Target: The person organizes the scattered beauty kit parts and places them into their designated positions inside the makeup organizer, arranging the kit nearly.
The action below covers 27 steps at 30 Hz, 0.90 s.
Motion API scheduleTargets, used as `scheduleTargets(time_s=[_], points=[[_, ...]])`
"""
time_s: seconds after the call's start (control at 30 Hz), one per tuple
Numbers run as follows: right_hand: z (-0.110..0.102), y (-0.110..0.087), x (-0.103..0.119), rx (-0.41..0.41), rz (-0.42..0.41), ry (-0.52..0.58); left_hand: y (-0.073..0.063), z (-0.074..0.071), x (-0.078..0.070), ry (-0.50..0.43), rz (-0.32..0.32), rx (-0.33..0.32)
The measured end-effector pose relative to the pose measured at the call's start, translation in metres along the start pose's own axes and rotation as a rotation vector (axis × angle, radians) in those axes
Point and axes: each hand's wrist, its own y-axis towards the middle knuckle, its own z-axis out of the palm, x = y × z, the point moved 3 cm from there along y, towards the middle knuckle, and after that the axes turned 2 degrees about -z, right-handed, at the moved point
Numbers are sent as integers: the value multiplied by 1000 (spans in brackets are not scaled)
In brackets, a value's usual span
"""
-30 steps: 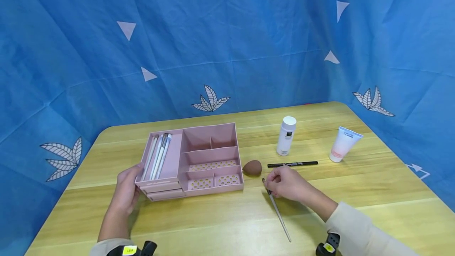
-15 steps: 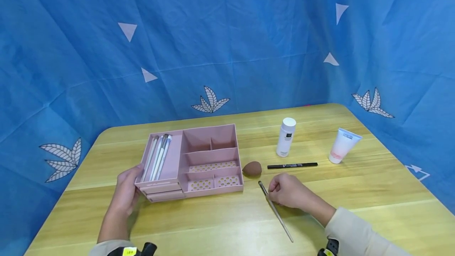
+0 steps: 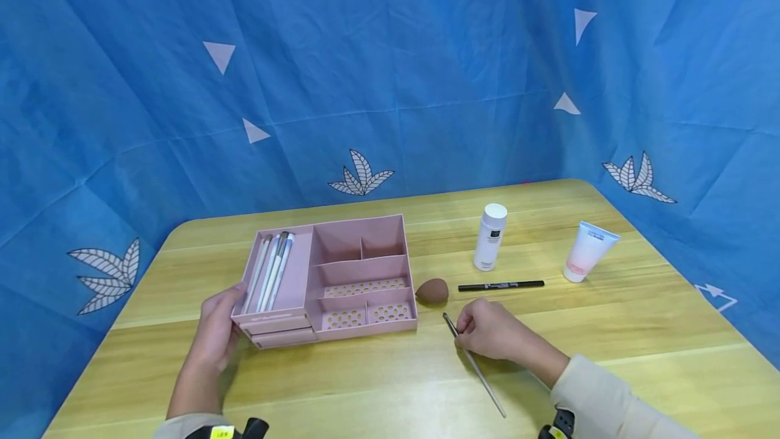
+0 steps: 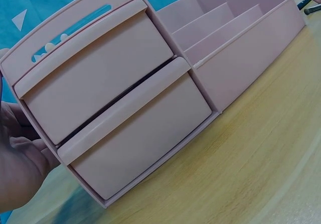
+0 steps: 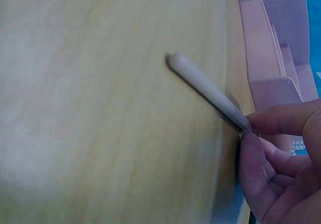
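Observation:
In the head view, my left hand (image 3: 214, 324) holds the left side of a pink cosmetics organizer (image 3: 359, 263). In the left wrist view that hand (image 4: 22, 169) lies against the organizer's side (image 4: 118, 83), some fingers hidden by it. My right hand (image 3: 496, 330) pinches a thin makeup brush (image 3: 481, 374) near its bristle end. The brush slants on the table, handle toward me. In the right wrist view the thumb and index finger of the right hand (image 5: 286, 158) close on the pale handle (image 5: 205, 86). Several makeup brushes (image 3: 271, 273) lie in the organizer's left tray.
A brown makeup sponge (image 3: 432, 291) sits right of the organizer. Beyond the right hand lies a black pencil (image 3: 501, 286). Farther back stand a white bottle (image 3: 489, 237) and a pink-white tube (image 3: 590, 251). The wooden table (image 3: 341, 391) meets a blue curtain (image 3: 426, 73).
My right hand has drawn slightly toward me, away from the black pencil, and the makeup brush has shifted a little with it. The left hand stays at the organizer.

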Motion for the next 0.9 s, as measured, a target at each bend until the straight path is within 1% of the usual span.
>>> scheduleTargets(time_s=[0.23,0.43,0.57,0.77,0.9], points=[[0,3,4,-4,17,-40,0,0,0,-25,27,-3],[0,3,7,-11,17,-84,-1,1,-1,-13,32,0],[0,4,7,-8,33,-101,-1,1,0,-7,36,-3],[0,4,7,-1,51,-66,-1,1,0,-11,40,5],[0,2,9,12,28,-18,0,0,0,-8,37,6]])
